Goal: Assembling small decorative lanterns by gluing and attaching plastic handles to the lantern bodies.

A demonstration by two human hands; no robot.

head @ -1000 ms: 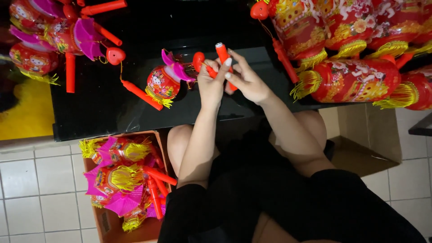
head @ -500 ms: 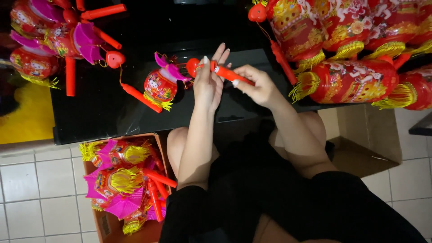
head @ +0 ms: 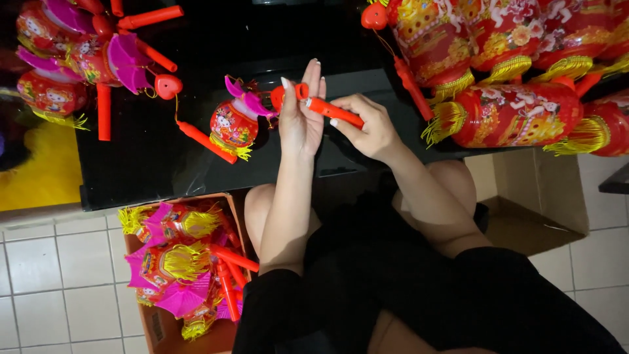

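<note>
My right hand (head: 367,124) grips a red plastic stick handle (head: 331,110) and holds it level above the black table (head: 144,164). My left hand (head: 300,115) stands upright with fingers spread, its palm against the stick's left end, where a red heart-shaped piece (head: 278,97) shows. Just left of that hand lies a small red toy lantern (head: 230,124) with pink fins, a yellow tassel and its own red stick (head: 204,141).
Several more lanterns and red sticks (head: 78,59) lie at the table's far left. Big red lanterns with yellow tassels (head: 517,72) crowd the right. A cardboard box (head: 190,269) full of lanterns stands on the tiled floor by my left knee; another box (head: 524,196) sits at right.
The stick has swung from nearly upright to level, pointing left. My left hand has opened flat against its end and both hands shifted slightly left.
</note>
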